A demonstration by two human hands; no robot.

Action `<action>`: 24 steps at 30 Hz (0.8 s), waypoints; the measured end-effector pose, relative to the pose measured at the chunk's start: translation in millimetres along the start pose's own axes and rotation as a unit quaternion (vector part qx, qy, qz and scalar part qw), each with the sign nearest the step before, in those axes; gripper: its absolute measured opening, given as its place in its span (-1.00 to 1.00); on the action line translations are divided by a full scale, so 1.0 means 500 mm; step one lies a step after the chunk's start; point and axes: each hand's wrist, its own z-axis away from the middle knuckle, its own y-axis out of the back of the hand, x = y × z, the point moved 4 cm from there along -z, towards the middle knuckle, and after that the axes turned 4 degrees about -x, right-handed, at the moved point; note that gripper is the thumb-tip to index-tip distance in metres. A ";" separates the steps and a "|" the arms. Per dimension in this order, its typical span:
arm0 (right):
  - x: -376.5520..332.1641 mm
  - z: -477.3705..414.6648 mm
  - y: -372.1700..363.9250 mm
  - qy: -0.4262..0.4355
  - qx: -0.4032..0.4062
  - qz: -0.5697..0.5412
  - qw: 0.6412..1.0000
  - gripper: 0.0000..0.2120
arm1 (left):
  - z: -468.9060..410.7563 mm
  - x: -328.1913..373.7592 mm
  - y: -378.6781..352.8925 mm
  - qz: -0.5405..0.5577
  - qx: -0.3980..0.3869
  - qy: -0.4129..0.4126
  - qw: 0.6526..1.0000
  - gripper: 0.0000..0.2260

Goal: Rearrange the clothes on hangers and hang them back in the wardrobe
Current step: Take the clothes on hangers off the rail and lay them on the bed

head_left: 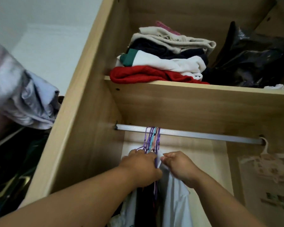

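Left hand (pixel 140 167) grips bunched hangers (pixel 152 138) on the rail (pixel 203 134); right hand (pixel 179 167) pinches a pale shirt (pixel 175 203) just beside them. Folded clothes (pixel 162 63) sit on shelf (pixel 203 94) above.

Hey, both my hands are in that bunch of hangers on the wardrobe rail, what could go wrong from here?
The hangers are bunched tight on the rail; pulling one with your left hand could unhook its neighbours.
Your right hand pinches the pale garment near its top; a tug might slide it off its hanger.
The red sweater overhangs the shelf edge above and could fall if bumped.
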 end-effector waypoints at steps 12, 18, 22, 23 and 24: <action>-0.011 -0.015 0.000 -0.104 0.074 0.274 0.953 -0.88 | 0.031 -0.068 0.008 -0.060 -0.009 0.003 0.998 -0.53; -0.012 -0.040 -0.001 -0.154 0.071 0.365 0.916 -0.74 | 0.011 -0.077 -0.022 -0.044 -0.045 -0.001 0.998 -0.47; -0.026 -0.033 0.030 -0.128 0.109 0.387 0.907 -0.72 | 0.003 -0.075 -0.023 -0.040 -0.062 -0.006 0.997 -0.46; -0.028 -0.032 0.045 -0.123 0.123 0.381 0.908 -0.72 | 0.002 -0.073 -0.023 -0.040 -0.066 -0.009 0.997 -0.45; -0.030 -0.029 0.063 -0.120 0.139 0.374 0.909 -0.73 | 0.002 -0.071 -0.023 -0.042 -0.070 -0.010 0.997 -0.43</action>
